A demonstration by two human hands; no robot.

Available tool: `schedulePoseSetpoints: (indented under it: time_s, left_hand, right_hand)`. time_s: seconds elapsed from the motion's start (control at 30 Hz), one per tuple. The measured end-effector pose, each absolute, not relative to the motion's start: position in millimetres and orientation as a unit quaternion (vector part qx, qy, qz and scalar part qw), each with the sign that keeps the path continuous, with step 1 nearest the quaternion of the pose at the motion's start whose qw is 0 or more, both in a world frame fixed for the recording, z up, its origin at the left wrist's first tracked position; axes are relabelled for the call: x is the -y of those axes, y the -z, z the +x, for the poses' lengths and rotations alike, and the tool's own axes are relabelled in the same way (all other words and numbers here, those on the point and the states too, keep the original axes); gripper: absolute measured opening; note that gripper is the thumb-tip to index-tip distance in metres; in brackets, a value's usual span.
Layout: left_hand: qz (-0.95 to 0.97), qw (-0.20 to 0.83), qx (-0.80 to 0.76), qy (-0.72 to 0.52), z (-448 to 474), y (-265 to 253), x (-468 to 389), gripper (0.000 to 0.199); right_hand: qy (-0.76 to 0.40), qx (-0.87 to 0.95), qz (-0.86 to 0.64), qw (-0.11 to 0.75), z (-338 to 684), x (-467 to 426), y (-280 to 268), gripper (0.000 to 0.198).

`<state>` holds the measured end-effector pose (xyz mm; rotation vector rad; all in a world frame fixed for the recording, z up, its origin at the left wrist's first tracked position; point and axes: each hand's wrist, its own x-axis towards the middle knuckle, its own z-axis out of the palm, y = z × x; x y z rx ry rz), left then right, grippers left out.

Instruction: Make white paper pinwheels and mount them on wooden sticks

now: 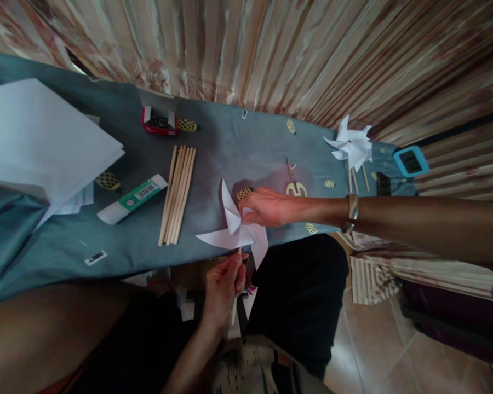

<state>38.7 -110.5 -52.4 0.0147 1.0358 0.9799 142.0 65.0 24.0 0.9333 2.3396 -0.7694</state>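
Note:
A white paper pinwheel with curled blades stands in front of me at the table's near edge. Below it, my left hand is closed around the thin wooden stick that runs down from the paper. My right hand comes in from the right, its fingers closed on the pinwheel near its centre. Whether a pin sits under those fingertips is hidden. Scissors with cream handles lie just beyond my right wrist. A bundle of wooden sticks rests to the left of the pinwheel.
Grey-green cloth covers the table. On it are a red box of small dark metal pieces, a green-and-white box and large white paper sheets. Finished-looking pinwheels lie at the right, near a blue-framed device. Curtains hang behind.

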Motion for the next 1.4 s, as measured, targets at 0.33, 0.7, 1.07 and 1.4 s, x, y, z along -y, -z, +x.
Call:
schedulePoseSetpoints:
  time_s: [0.33, 0.7, 1.07, 1.4]
  left_hand:
    - [-0.005, 0.755, -0.481, -0.445, 39, 53, 110, 0.045]
    - [0.016, 0.737, -0.491, -0.464, 36, 57, 117, 0.041]
    - [0.072, 0.701, -0.522, -0.481, 33, 55, 124, 0.035]
    - [0.092, 0.689, -0.522, -0.494, 38, 50, 124, 0.033]
  right_hand:
    - [0.29, -0.833, 0.391, 0.262, 137, -62, -26, 0.015]
    - [0.257, -0.864, 0.353, 0.249, 141, -65, -27, 0.017]
    - [0.212, -0.877, 0.377, 0.211, 148, -55, -31, 0.026]
    - [0.191, -0.907, 0.356, -0.12, 161, 5, -74, 0.027]
